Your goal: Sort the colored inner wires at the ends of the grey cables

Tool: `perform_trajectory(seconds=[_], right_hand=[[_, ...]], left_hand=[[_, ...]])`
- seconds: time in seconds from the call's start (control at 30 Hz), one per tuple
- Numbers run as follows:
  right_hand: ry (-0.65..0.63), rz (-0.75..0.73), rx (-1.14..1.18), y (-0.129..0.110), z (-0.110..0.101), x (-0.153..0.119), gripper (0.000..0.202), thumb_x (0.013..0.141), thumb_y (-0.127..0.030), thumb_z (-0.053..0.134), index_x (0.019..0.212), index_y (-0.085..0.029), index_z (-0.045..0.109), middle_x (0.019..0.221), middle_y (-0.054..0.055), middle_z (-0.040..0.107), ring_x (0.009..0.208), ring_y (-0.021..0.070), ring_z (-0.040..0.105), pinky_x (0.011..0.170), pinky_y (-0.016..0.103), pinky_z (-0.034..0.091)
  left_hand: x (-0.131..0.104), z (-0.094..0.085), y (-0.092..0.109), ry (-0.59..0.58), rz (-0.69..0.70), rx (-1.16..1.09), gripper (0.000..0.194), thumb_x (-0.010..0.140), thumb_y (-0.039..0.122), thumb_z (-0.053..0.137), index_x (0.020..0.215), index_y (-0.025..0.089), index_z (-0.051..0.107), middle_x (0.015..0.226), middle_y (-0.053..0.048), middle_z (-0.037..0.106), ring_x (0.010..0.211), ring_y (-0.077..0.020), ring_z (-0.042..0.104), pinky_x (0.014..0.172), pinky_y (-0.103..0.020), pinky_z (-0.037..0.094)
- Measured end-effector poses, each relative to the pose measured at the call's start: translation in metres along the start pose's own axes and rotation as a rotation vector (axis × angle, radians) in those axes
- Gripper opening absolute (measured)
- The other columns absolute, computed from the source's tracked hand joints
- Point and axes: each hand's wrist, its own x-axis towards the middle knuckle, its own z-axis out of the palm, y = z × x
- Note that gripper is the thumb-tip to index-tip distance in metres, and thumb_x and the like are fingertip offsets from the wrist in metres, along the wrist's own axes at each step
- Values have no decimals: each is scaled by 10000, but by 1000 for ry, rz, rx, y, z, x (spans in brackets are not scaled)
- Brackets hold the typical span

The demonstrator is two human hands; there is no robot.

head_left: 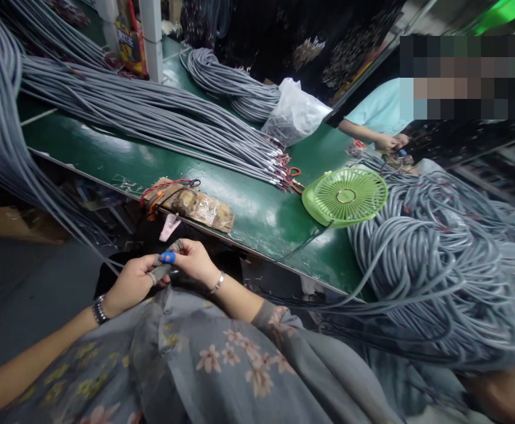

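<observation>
Low in front of my body, my left hand (132, 284) and my right hand (199, 264) meet, with fingers closed together. A blue wrap (167, 257) covers a fingertip where they touch, and greyish wraps show on other fingers. What they pinch, if anything, is hidden among the fingers. Grey cables (69, 203) hang off the table's left side and run down behind my left hand. Just beyond my hands, a wooden block (211, 213) with clear tape, red and black wires and an orange clip lies on the table edge. A pale pink clip (169, 227) hangs below it.
On the green table (257, 206) lies a long bundle of grey cables (164, 123) with stripped ends. A green fan (345, 197) stands to the right, beside a large cable heap (434, 265). A plastic bag (296, 112) sits behind. Across the table, a co-worker's hands (389, 141) handle something small.
</observation>
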Motion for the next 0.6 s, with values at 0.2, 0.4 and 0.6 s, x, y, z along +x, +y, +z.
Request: perform_trajectory(seconds=[0.2, 0.4, 0.6], right_hand=[[-72, 5, 80, 1, -3, -2, 505, 504, -546, 907, 718, -183, 628, 607, -56, 597, 516, 82, 485, 536, 239, 429], [3, -44, 38, 4, 0, -6, 497, 519, -534, 911, 661, -190, 581, 592, -60, 547, 551, 89, 454, 549, 242, 409], [3, -80, 43, 0, 2, -7, 490, 536, -560, 881, 659, -199, 574, 586, -61, 517, 550, 96, 438, 570, 259, 417]], left_hand=[[-6, -1, -2, 40, -12, -117, 157, 620, 350, 764, 544, 220, 722, 535, -35, 707, 494, -176, 602, 514, -269, 507], [-3, 4, -12, 167, -48, -344, 238, 594, 387, 803, 561, 186, 679, 518, -41, 683, 459, -152, 577, 468, -254, 471], [-5, 2, -8, 39, -39, -165, 211, 611, 386, 786, 561, 196, 712, 542, -44, 701, 483, -160, 592, 489, -260, 488]])
